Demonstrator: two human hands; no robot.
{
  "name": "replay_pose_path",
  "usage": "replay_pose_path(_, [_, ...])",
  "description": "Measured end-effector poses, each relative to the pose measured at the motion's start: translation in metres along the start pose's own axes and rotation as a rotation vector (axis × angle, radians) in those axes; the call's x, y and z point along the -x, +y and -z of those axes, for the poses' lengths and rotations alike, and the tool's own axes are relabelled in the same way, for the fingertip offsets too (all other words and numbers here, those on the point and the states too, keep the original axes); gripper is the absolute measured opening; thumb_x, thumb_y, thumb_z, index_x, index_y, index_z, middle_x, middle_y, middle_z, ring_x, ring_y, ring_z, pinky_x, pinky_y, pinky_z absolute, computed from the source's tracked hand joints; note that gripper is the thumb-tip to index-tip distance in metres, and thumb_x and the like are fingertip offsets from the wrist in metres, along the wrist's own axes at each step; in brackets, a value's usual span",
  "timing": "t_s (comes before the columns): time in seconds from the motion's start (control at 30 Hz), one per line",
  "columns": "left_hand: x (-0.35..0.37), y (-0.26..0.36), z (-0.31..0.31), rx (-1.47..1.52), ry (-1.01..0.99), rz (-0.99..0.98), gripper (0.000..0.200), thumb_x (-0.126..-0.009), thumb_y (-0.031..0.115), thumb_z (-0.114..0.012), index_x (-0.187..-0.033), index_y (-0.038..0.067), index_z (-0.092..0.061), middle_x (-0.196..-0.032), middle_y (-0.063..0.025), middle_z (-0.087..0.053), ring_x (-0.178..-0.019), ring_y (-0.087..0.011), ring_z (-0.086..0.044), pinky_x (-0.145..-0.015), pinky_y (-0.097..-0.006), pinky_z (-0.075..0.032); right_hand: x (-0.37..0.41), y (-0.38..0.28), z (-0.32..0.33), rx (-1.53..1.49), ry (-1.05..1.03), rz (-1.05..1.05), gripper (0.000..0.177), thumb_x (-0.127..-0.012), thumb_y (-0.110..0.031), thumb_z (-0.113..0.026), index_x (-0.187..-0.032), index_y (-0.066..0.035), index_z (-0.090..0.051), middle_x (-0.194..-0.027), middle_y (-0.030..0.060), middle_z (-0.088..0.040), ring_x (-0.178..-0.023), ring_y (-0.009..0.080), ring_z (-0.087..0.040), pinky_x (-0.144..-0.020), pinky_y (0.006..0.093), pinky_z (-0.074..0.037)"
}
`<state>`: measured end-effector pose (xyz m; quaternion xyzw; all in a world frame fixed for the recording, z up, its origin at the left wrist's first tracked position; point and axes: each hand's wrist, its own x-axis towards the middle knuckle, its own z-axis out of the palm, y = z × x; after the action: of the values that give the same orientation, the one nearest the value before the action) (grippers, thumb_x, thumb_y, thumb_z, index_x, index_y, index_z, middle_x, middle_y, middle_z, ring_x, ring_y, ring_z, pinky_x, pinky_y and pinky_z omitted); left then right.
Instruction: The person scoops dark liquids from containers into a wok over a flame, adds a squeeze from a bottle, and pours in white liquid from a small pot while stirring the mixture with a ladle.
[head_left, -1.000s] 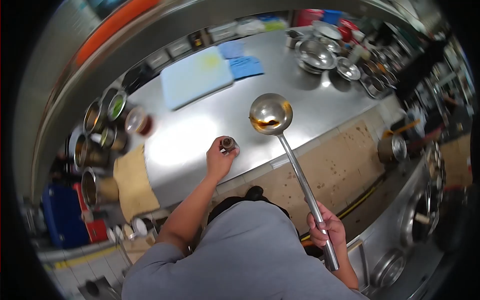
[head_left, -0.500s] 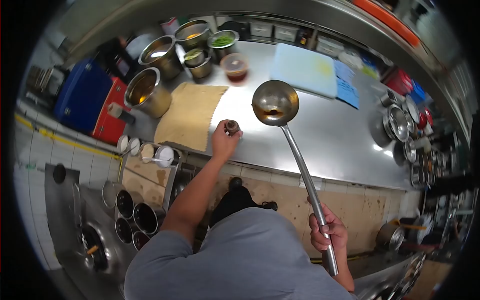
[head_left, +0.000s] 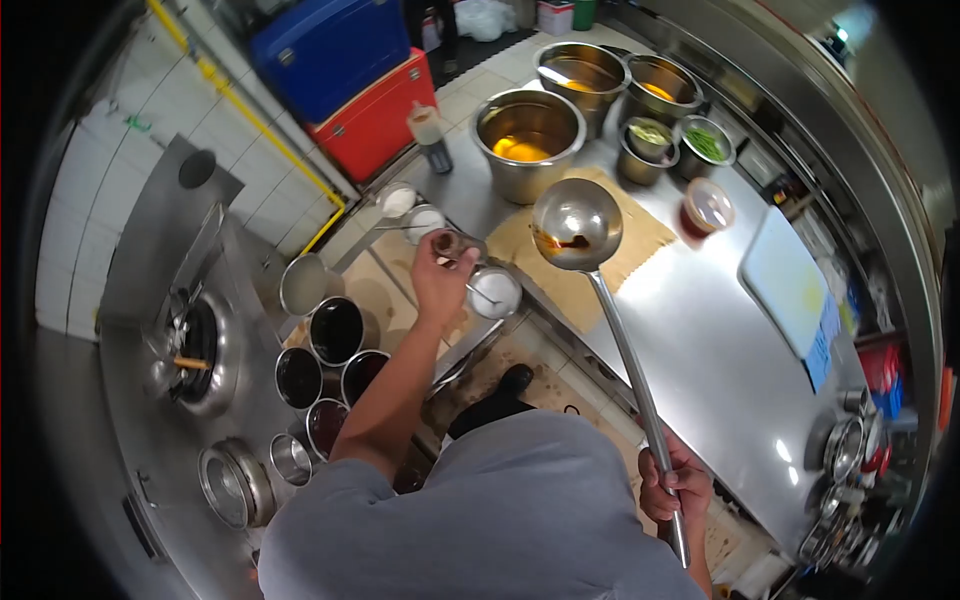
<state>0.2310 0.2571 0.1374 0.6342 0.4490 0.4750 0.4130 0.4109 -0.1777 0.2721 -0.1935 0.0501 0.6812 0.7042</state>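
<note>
Long-handled steel ladle point(head_left: 621, 350) runs from the right hand point(head_left: 675, 490), clenched on its near end, far and leftward to its sauce-streaked bowl point(head_left: 577, 225) over the tan cloth point(head_left: 640, 240) on the worktop point(head_left: 700, 340). Just left of the bowl, the left hand point(head_left: 442, 280) grasps a small brown jar point(head_left: 447, 243).

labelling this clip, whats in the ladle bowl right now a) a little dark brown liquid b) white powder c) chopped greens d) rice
A: the ladle, held by its handle in the right hand, has a small pool of dark brown liquid low in its bowl.
</note>
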Motion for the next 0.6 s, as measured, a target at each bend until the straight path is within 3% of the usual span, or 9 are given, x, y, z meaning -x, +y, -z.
replay_pose_path(0.13, [-0.056, -0.023, 0.066, -0.033, 0.152, -0.007, 0.043, -0.084, 0.006, -0.087, -0.120, 0.001, -0.066, -0.105, -0.0095, -0.074, -0.098, -0.0190, -0.072, -0.088, -0.0336, -0.060, -0.061, 0.009, -0.022, -0.111, -0.034, -0.115, 0.092, -0.085, 0.000, -0.061, -0.168, 0.001, -0.021, -0.095, 0.0179, -0.058, -0.043, 0.0115, -0.045, -0.038, 0.0280, -0.041])
replay_pose_path(0.2, [-0.095, -0.023, 0.090, -0.245, 0.103, -0.061, 0.043, -0.082, 0.009, -0.087, -0.119, 0.001, -0.066, -0.105, -0.0112, -0.075, -0.100, -0.0211, -0.073, -0.089, -0.0354, -0.059, -0.082, 0.019, -0.044, -0.128, -0.040, -0.137, 0.093, -0.086, 0.001, -0.062, -0.169, 0.001, -0.020, -0.094, 0.0177, -0.057, -0.043, 0.0106, -0.044, -0.038, 0.0279, -0.040])
replay_pose_path(0.37, [-0.166, -0.074, 0.040, -0.259, -0.010, -0.054, 0.046, -0.078, 0.017, -0.091, -0.115, 0.002, -0.068, -0.107, -0.0148, -0.076, -0.100, -0.0316, -0.074, -0.093, -0.0408, -0.057, -0.112, 0.025, -0.063, -0.095, -0.130, -0.103, 0.095, -0.087, 0.003, -0.062, -0.170, 0.000, -0.015, -0.095, 0.0194, -0.058, -0.043, 0.0117, -0.043, -0.037, 0.0280, -0.037])
replay_pose_path(0.53, [-0.198, -0.099, -0.011, -0.343, -0.193, 0.023, 0.044, -0.079, 0.018, -0.089, -0.115, 0.003, -0.070, -0.106, -0.0160, -0.077, -0.104, -0.0350, -0.074, -0.093, -0.0440, -0.057, -0.115, 0.040, -0.079, -0.067, -0.096, -0.024, 0.096, -0.087, 0.003, -0.061, -0.170, 0.000, -0.014, -0.096, 0.0207, -0.058, -0.043, 0.0123, -0.042, -0.038, 0.0285, -0.037])
replay_pose_path(0.6, [-0.203, -0.107, -0.021, -0.443, -0.308, -0.018, 0.051, -0.081, 0.024, -0.090, -0.120, 0.001, -0.067, -0.115, -0.0177, -0.075, -0.110, -0.0354, -0.072, -0.098, -0.0448, -0.055, -0.114, 0.045, -0.078, -0.065, -0.088, 0.002, 0.096, -0.087, 0.003, -0.061, -0.170, 0.000, -0.014, -0.096, 0.0209, -0.058, -0.043, 0.0123, -0.042, -0.038, 0.0286, -0.037])
